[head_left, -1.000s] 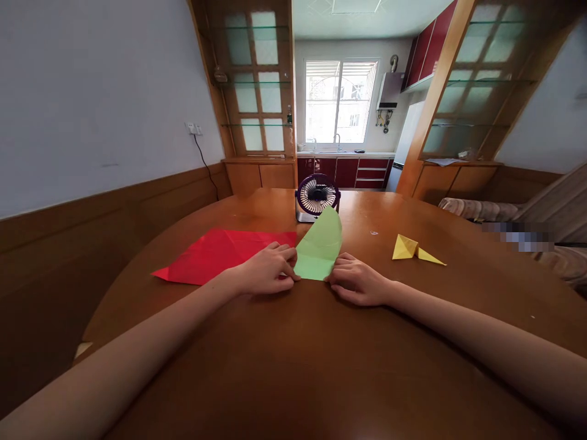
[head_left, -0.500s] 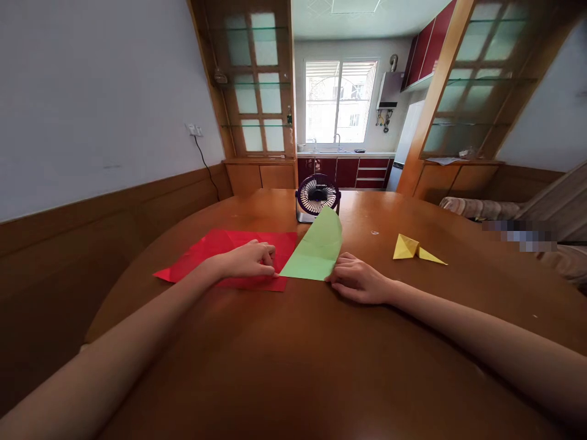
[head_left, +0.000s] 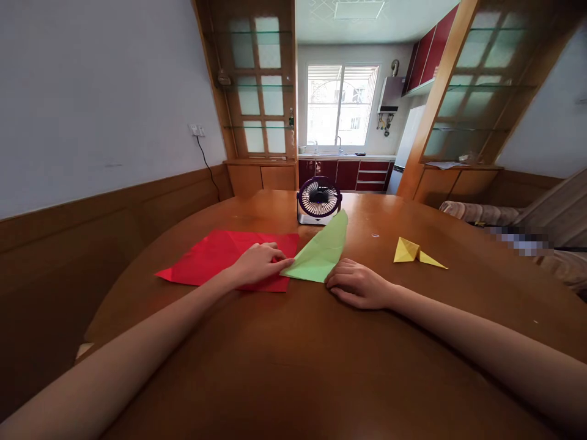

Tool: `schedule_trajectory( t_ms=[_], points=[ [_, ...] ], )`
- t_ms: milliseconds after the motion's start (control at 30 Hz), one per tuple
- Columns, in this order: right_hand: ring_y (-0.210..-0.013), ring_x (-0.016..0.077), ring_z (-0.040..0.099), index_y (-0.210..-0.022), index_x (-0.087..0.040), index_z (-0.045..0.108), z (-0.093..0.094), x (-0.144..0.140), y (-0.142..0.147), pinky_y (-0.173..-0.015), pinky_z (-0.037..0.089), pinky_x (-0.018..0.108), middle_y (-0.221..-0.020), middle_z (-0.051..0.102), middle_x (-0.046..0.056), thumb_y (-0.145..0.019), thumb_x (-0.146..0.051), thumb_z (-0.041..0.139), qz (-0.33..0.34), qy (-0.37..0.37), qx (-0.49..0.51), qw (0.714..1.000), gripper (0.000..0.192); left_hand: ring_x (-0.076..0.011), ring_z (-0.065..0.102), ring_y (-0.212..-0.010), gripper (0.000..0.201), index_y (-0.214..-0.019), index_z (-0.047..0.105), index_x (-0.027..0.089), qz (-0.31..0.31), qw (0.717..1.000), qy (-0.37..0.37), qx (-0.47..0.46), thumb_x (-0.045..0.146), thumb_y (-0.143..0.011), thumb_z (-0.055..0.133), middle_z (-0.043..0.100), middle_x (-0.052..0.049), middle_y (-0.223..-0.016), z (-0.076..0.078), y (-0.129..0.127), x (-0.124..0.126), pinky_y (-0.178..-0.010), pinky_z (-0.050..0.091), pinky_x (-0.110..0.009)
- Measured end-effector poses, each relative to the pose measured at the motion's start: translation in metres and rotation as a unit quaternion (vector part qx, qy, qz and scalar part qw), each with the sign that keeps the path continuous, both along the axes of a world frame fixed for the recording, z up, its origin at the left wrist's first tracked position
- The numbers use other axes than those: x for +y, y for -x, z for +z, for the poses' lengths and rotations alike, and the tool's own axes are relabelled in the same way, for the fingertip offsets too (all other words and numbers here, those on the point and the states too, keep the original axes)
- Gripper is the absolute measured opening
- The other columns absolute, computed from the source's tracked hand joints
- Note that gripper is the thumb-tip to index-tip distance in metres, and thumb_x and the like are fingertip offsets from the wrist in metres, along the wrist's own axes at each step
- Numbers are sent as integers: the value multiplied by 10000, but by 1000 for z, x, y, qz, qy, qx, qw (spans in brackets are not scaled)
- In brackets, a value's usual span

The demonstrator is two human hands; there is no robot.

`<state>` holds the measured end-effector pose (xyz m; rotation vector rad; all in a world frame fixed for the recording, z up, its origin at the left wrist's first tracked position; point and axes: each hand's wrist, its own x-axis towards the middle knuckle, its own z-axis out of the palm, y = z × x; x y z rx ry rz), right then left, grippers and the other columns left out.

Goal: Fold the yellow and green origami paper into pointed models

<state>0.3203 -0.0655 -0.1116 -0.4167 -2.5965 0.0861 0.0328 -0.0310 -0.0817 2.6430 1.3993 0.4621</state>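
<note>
A light green sheet of paper (head_left: 321,253) stands partly raised in front of me, its tip bent up and leaning right. My left hand (head_left: 259,264) lies over the red paper (head_left: 215,253), thumb and fingertips closed at the green sheet's left corner. At the lower right corner of the green sheet, my right hand (head_left: 360,284) rests on the table with curled fingers pinching the edge; its fingertips are partly hidden. The red paper is spread out on the left, creased, with one corner lifted a little.
Behind the green paper stands a small purple desk fan (head_left: 319,198). A folded yellow paper piece (head_left: 407,250) lies on the right of the round wooden table (head_left: 293,366). Farther right is a striped cushioned seat (head_left: 477,212).
My left hand has moved right, from the green sheet's lower left corner onto its left edge. The sheet's raised tip has swung to the right. My right hand stays at its corner.
</note>
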Motion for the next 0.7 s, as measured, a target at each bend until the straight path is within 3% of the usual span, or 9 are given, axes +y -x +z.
schedule_trajectory(
  t_ms=[100,233,400,467,567,700],
  points=[
    [-880,198,610,-995,-173,628,0,0,0,-824,478,359,-939,683,94,-913,-178,468,-3,-6,-4,1000,180,-184,552,-693,625,-632,600,172,27,996,37,-74,639,-920,301,591,-39,-729,-5,-4,1,-659,385,-283],
    [-944,205,621,-1056,-176,631,-1,1,0,-855,490,370,-1001,690,100,-913,-179,478,0,-4,-7,1000,210,-185,552,-698,642,-688,609,168,36,972,127,-195,653,-918,257,613,-33,-713,-6,-9,-1,-650,387,-281],
    [-1017,207,619,-1117,-181,625,-2,3,-1,-902,494,389,-1075,684,106,-918,-179,481,3,-3,-13,1000,245,-165,583,-722,395,-922,652,160,5,933,199,-300,511,-739,664,659,-32,-845,-6,-16,-8,-622,417,-256],
    [-1031,208,619,-1124,-179,626,-2,3,0,-910,494,390,-1092,683,105,-918,-176,485,-1,-3,-16,1000,250,-155,597,-718,382,-957,642,154,2,909,221,-353,410,-684,720,667,-38,-868,-8,-19,-8,-630,446,-257],
    [-1047,211,616,-1140,-177,621,-2,2,0,-919,493,395,-1117,679,106,-919,-173,485,-1,-2,-16,1000,259,-142,602,-685,345,-938,632,145,19,886,223,-407,324,-657,722,669,-43,-852,-13,-20,-3,-620,471,-263],
    [-1083,211,605,-1162,-181,606,0,1,0,-926,495,394,-1148,669,111,-922,-164,473,8,-6,-3,1000,275,-131,587,-635,365,-1015,626,144,44,896,138,-420,291,-689,698,667,-32,-805,-14,-16,4,-580,459,-253]
  ],
)
